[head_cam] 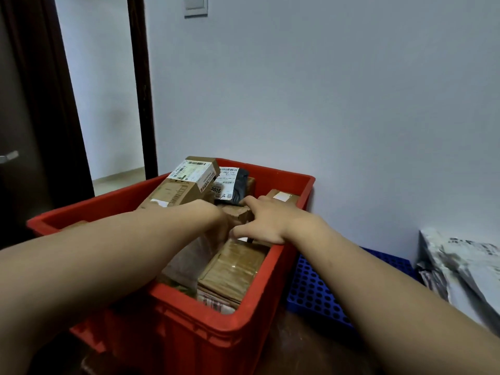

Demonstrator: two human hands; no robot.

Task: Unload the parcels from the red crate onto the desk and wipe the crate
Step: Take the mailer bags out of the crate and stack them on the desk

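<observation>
The red crate [273,290] stands on the floor by the wall, filled with several parcels. A labelled cardboard box [186,182] leans at the back left, with a black bag parcel [239,186] beside it. A flat taped brown parcel [232,269] lies at the near right. Both of my arms reach into the crate. My right hand [270,220] lies on a small brown parcel [238,212] in the middle, with thumb and forefinger spread around it. My left hand [216,217] meets the same parcel from the left, its fingers hidden below the wrist.
A blue perforated plastic pallet [313,290] lies on the floor right of the crate. Grey plastic mail bags [465,269] are piled at the far right. A dark door frame [140,85] and an open doorway stand at the left, and a white wall rises behind the crate.
</observation>
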